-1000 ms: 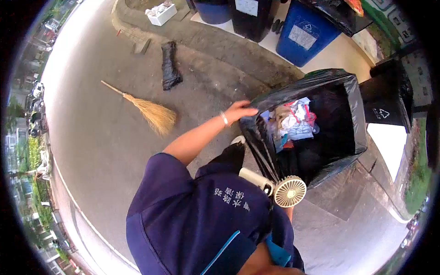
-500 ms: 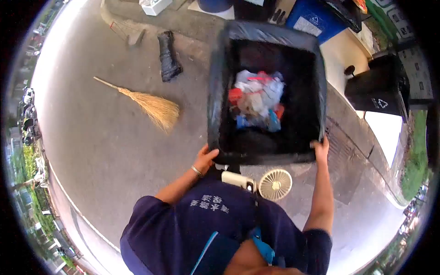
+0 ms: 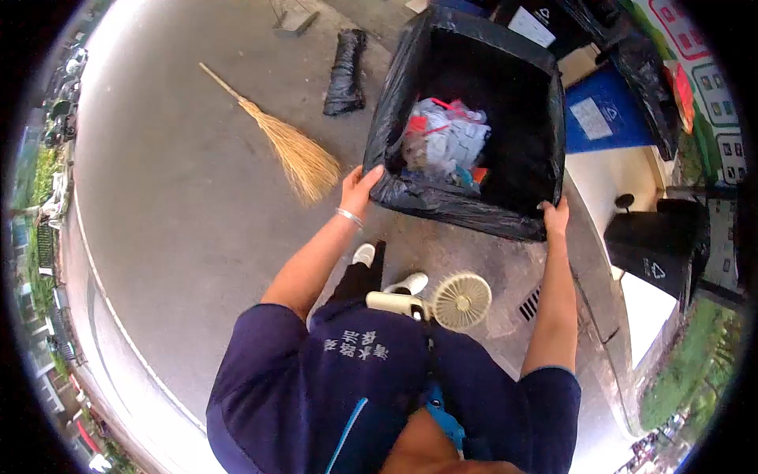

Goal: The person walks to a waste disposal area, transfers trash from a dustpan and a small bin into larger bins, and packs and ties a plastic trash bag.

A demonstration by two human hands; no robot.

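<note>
So the black-lined trash bin (image 3: 458, 209) is right out in front of the person, open top facing the camera, with a pile of crumpled trash (image 3: 450, 146) inside against its left side. Left hand (image 3: 361, 189) has the bin's near left corner pinched, thumb over the rim; there's a pale bracelet (image 3: 350, 218) on that wrist. Right hand (image 3: 556, 217) is clamped on the near right corner, though most of those fingers are hidden. Left of the bin there's a straw broom (image 3: 288, 146) lying on the pavement, plus a bundle of black plastic (image 3: 345, 73) closer in. Blue recycling bin (image 3: 596, 110) is just right of it. A cream fan (image 3: 462, 301) hangs on the bin's near side, by the person's chest.
</note>
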